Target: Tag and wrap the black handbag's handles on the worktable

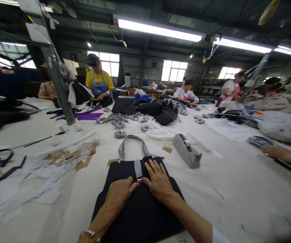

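Note:
A black fabric bag [137, 209] with grey strap handles [132, 143] lies flat on the white table in front of me. My left hand [118, 195] rests on the bag with its fingers curled under and its thumb reaching toward the grey strap tab [138, 168] at the bag's middle. My right hand [157, 180] lies flat on the bag beside that tab, fingers stretched out and together, thumb meeting the left thumb near a small metal piece. Neither hand lifts anything.
A grey tape dispenser [187, 150] stands just right of the bag. Paper scraps and tags [66, 157] litter the left. Coiled grey straps [120, 125] and black bags [147, 108] lie further back. A metal post [56, 77] rises at left. Co-workers sit around; another person's hand [277, 152] rests at right.

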